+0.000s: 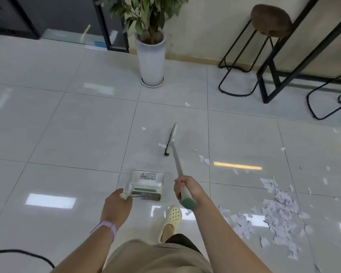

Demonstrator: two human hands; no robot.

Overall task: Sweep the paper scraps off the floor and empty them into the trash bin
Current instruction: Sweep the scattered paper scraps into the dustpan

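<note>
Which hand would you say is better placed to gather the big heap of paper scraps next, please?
The right hand, probably. It grips the broom, and the big heap of paper scraps lies on the floor to that side. The left hand holds the dustpan, which sits away from the heap.

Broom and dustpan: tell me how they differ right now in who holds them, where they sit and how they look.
The right hand grips the broom by its long handle; the left hand grips the dustpan by a short, pale handle. The broom's head reaches far forward among scattered paper scraps; the dustpan sits close, just ahead of the shoe. The broom is slim with dark bristles; the dustpan is a wide tray. Both have green trim.
</note>
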